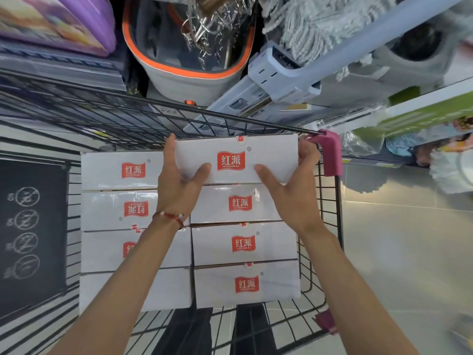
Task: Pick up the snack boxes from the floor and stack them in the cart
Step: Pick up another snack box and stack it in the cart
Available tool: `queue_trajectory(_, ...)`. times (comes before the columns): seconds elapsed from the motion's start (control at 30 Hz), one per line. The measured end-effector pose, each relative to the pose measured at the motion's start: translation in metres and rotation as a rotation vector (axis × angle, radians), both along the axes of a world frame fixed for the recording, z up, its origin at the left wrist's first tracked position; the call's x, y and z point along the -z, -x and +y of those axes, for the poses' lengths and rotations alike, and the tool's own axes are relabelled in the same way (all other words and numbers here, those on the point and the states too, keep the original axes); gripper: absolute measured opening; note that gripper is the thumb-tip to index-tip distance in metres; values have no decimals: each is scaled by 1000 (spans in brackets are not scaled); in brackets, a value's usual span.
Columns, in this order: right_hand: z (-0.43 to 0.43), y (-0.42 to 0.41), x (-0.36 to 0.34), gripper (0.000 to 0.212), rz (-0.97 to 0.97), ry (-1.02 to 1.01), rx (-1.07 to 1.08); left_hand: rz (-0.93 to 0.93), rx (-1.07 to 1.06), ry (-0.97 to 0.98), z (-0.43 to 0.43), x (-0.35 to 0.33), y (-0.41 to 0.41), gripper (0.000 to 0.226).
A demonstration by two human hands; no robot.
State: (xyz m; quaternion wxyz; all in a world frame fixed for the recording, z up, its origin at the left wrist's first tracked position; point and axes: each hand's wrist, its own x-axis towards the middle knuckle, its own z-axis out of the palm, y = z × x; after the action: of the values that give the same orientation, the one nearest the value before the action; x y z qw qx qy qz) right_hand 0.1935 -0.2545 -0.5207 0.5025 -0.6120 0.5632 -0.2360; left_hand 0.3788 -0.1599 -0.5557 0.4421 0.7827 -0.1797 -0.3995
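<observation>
Both hands held one white box (271, 155) by its short ends. The left hand (176, 185) was at nine o'clock and the right hand (294, 193) at three, each grip wrapped round an edge with the thumb on top. The box was at the twelve o'clock end of the cart (330, 213), beyond the right column of stacked boxes (243, 244). The carton looked stiff and light (glossy, so perhaps slippery) — gripping both ends seemed the safest hold.
</observation>
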Motion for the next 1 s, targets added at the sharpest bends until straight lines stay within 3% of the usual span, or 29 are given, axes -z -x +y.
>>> queue_trajectory(0.17,-4,8,16,77,33,-1,-35,-69,11,-32,-1,8,7,84)
queue_trajectory(0.27,-9,12,26,78,31,-19,-55,-204,90,-95,-2,13,11,74)
queue_trajectory(0.73,-22,22,64,68,-56,-251,5,-500,374,-364,-2,25,30,61)
queue_trajectory(1.0,-24,20,73,68,-84,-277,-2,-562,441,-349,5,37,30,65)
